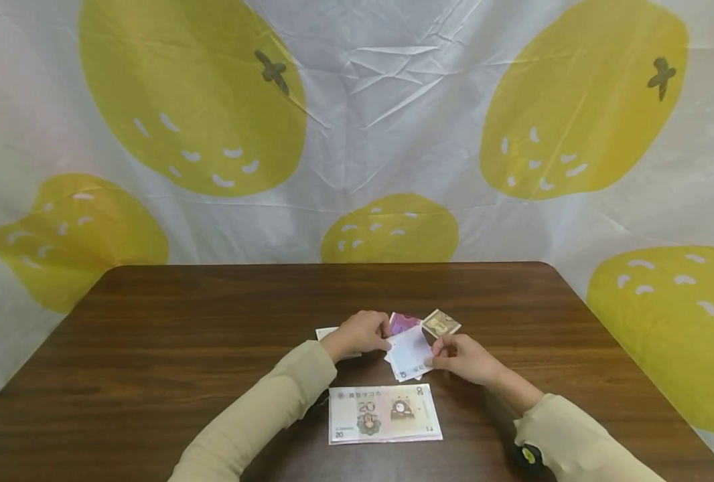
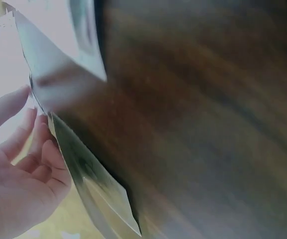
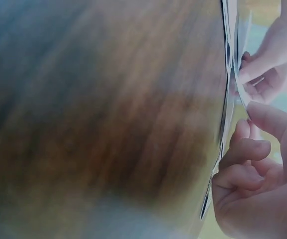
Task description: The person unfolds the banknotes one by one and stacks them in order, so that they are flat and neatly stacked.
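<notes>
Both hands pinch opposite sides of a pale play banknote (image 1: 410,349), which lies tilted over other notes. My left hand (image 1: 362,332) has its thumb and index finger at the note's left edge; the left wrist view shows that thumb (image 2: 11,105) on the pale paper. My right hand (image 1: 467,360) holds the right edge between thumb and finger, its other fingers curled, as the right wrist view shows (image 3: 255,169). Beyond the held note lie a purple note (image 1: 402,323) and a brownish note (image 1: 441,323). Another pale note (image 1: 324,332) is mostly hidden behind my left hand.
A stack of notes with a 20 on top (image 1: 384,414) lies near the front of the brown wooden table (image 1: 212,321), between the forearms. Behind the table hangs a white cloth (image 1: 393,134) with yellow fruit prints.
</notes>
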Demonstrator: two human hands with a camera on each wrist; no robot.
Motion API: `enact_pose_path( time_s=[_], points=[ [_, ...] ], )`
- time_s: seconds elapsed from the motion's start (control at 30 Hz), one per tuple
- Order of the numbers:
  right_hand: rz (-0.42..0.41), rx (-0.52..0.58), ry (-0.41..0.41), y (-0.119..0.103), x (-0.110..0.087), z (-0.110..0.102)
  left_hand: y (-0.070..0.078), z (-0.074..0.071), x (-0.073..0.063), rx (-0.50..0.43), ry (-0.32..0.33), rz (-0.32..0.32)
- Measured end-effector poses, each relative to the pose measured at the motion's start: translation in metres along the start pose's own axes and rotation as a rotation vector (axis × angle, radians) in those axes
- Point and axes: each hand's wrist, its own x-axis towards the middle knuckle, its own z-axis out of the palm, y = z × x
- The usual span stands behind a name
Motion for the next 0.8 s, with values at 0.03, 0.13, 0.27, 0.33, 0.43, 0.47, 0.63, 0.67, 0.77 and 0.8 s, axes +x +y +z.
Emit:
enact_pose_path(
  time_s=[0.03,0.13,0.27,0.33,0.43,0.47,0.63,0.67,0.77,0.8],
  points=[
    [-0.009,0.021,0.004,0.0,0.0,0.0,0.0,-0.001,0.0,-0.007,0.005,0.021],
    [-0.024,0.048,0.029,0.0,0.001,-0.002,-0.001,-0.006,-0.002,-0.038,0.024,0.087],
    [0.016,0.055,0.097,-0.003,0.002,-0.005,-0.003,-0.014,-0.004,-0.118,0.044,0.106],
    [0.05,0.074,0.134,-0.005,0.003,-0.007,-0.004,-0.018,-0.006,-0.176,0.044,0.092],
    [0.097,0.131,0.172,-0.009,0.004,-0.009,-0.006,-0.023,-0.01,-0.271,0.04,0.079],
    [0.111,0.152,0.182,-0.01,0.005,-0.01,-0.006,-0.024,-0.011,-0.3,0.04,0.079],
    [0.143,0.212,0.202,-0.015,0.007,-0.01,-0.008,-0.027,-0.016,-0.427,0.09,0.09],
    [0.138,0.218,0.203,-0.016,0.008,-0.009,-0.008,-0.027,-0.016,-0.46,0.106,0.087],
    [0.124,0.257,0.209,-0.02,0.009,-0.006,-0.009,-0.025,-0.017,-0.564,0.146,0.065],
    [0.119,0.274,0.212,-0.022,0.009,-0.005,-0.008,-0.025,-0.018,-0.598,0.155,0.054]
  ],
)
